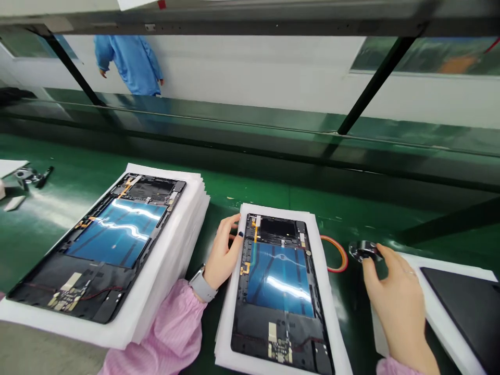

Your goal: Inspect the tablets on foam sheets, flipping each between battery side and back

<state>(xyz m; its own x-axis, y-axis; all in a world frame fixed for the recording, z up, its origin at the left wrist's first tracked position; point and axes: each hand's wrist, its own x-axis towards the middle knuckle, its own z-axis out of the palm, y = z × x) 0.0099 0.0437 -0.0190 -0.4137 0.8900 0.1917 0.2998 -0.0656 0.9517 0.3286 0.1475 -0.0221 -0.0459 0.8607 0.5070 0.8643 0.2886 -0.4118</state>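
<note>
An opened tablet [279,281], its insides showing with a blue-filmed battery, lies on white foam sheets [339,344] in the middle. My left hand [224,252], with a grey watch band at the wrist, rests at the left edge of this tablet and foam. Its thumb and fingers are apart. On the right, my right hand [396,297] pinches a shiny, round, metallic-looking piece [363,251] between thumb and fingers, over the green bench. What exactly that piece is I cannot tell. A red-and-yellow ring, like a tape roll [336,253], lies between the foam and my right hand.
To the left, another opened tablet [113,239] tops a tall stack of foam sheets [172,271]. A dark flat panel [464,307] lies on foam at the right. Small metal items [27,176] sit far left. A shelf beam [250,23] crosses above; a person in blue [130,62] stands beyond.
</note>
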